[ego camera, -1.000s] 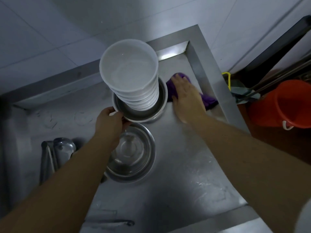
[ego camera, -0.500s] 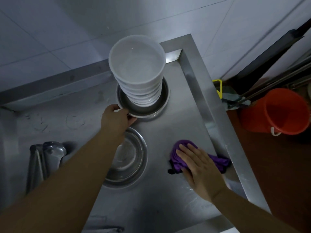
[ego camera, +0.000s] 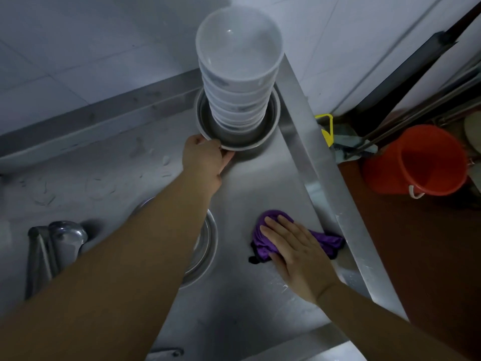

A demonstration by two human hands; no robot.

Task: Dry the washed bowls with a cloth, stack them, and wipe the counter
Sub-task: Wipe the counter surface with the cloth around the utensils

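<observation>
Right hand (ego camera: 294, 252): fingers (ego camera: 276, 237) spread flat, palm down, pressing the purple cloth (ego camera: 268, 247) onto the steel counter (ego camera: 263, 183); nothing pinched, the cloth bunched beneath and trailing out past the little-finger side toward the raised counter edge (ego camera: 335, 201). Left hand (ego camera: 205, 158): fingers curled on the near rim of a metal basin (ego camera: 208, 121); the fingertips are hidden under the rim, so the hold reads as a grip but its firmness cannot be told. In that basin, just beyond the left fingers, stands a tall stack of white bowls (ego camera: 238, 82), in the far corner against the tiled wall. A second metal basin (ego camera: 207, 246) lies under the left forearm, largely hidden. Water marks remain on the counter off the thumb side of the left hand. An orange bucket (ego camera: 421, 162) sits on the floor, well apart. Assessment: drying and stacking appear done; wiping is the step in hand. Recommended practice: keep the palm flat with even pressure, work in overlapping strokes, steady the basin so the tall stack does not sway, then carry the cloth across to the wet patches.
</observation>
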